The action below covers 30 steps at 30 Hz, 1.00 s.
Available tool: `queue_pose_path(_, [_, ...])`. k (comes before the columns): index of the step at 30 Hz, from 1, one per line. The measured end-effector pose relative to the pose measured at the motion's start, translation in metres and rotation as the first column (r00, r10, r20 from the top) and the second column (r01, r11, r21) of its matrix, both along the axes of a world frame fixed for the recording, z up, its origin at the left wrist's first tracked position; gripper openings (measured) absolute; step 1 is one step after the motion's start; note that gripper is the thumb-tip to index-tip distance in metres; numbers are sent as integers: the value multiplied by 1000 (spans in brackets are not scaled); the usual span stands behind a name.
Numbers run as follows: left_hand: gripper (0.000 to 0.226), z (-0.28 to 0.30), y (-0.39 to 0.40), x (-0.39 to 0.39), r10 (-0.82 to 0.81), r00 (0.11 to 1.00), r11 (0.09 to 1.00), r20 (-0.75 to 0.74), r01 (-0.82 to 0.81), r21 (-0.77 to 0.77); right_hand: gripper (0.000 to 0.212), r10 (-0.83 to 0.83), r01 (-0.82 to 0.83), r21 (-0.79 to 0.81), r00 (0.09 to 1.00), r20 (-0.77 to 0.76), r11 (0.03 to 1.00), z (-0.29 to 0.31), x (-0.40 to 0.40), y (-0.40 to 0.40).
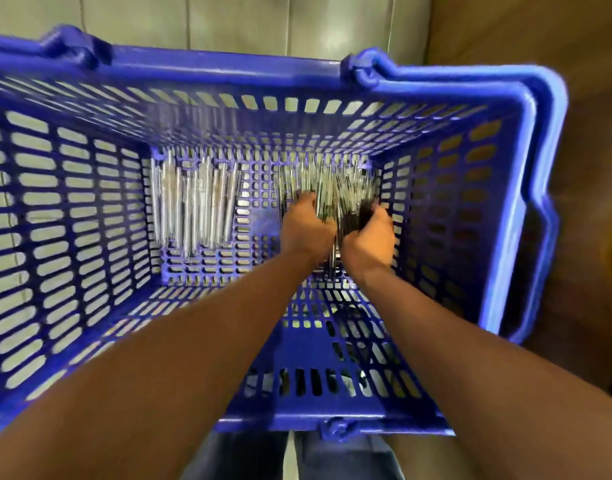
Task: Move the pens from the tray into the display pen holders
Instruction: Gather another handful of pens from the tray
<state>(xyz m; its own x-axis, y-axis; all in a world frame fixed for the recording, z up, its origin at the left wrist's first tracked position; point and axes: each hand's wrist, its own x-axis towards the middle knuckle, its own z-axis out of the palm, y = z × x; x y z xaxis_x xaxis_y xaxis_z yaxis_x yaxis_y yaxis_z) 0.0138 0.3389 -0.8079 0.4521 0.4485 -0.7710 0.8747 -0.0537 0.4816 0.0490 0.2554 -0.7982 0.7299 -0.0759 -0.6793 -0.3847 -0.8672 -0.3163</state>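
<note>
While both arms reach into the blue basket (pixel 526 140), the left hand (pixel 306 226) and right hand (pixel 368 237) curl around one bundle of pens (pixel 335 195). Another pile of pens (pixel 193 202) lies left of them.

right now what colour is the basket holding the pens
Blue basket, slotted walls; head view shows it best.

Nothing here can be read: the blurred pens (pixel 193 202) at 10 o'clock and the basket (pixel 526 98) show no legible marks.
</note>
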Motion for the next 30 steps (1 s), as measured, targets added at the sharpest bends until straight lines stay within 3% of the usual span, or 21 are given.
queue_pose_path(5, [44,0,7,-13,-20,999,989,40,14,150,64,-20,20,4,999,-33,1000,4,-4,4])
queue_pose_path(9, [53,-6,17,-19,66,997,963,40,-75,260,70,-45,41,-65,998,-54,997,0,-2,11])
queue_pose_path(17, [66,-9,22,-19,6,997,994,75,-14,109,75,9,-12,-50,998,-65,999,1,-4,9])
queue_pose_path(22, [52,6,45,-34,14,1000,1000,17,-14,-16,73,19,-9,48,978,-209,999,19,7,1])
queue_pose_path(27, [31,52,67,-42,-68,997,998,-20,69,5,52,37,-7,118,967,-253,993,55,14,-17])
queue_pose_path(30, [29,96,74,-47,-37,999,999,0,37,-11,33,-33,83,192,968,-250,978,89,15,-25])
